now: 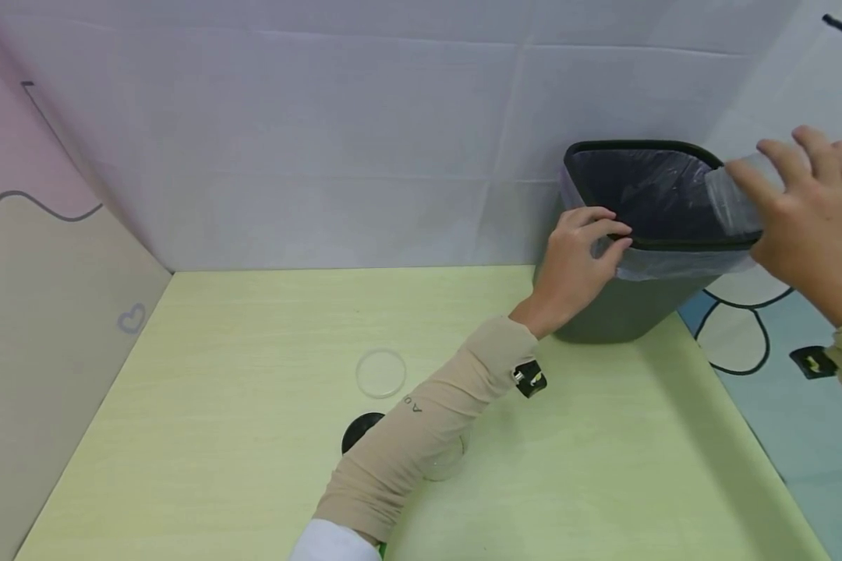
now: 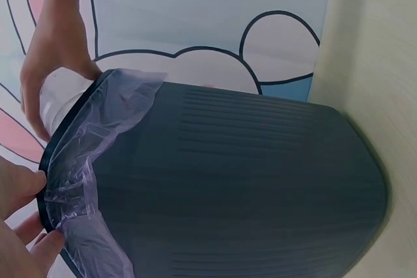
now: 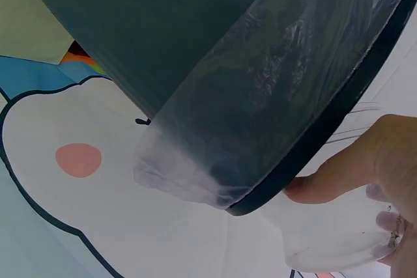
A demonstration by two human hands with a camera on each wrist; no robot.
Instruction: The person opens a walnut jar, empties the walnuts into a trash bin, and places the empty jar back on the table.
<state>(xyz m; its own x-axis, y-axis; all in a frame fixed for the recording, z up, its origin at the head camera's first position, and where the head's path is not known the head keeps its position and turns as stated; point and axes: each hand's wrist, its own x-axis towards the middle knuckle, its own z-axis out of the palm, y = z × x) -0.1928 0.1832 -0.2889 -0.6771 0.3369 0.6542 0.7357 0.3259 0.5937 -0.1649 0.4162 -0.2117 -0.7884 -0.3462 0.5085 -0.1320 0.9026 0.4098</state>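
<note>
A dark green trash bin [image 1: 617,308] with a black rim [image 1: 681,245] is tilted on the table, its top leaning right. A thin translucent bag [image 2: 130,105] lines it and folds over the rim. My left hand [image 1: 578,261] pinches the near side of the rim, fingertips on both sides of it in the left wrist view. My right hand [image 1: 817,214] grips a clear plastic cup [image 1: 733,202] at the bin's right end. In the right wrist view the cup [image 3: 332,232] lies beside the rim, with the thumb [image 3: 319,187] right at the rim.
A clear round lid [image 1: 381,373] lies on the pale yellow-green table [image 1: 217,405]. Closer in, a black disc [image 1: 358,431] and a clear round piece [image 1: 451,463] are partly hidden by the left sleeve [image 1: 407,444]. A white cloth wall [image 1: 323,156] stands behind.
</note>
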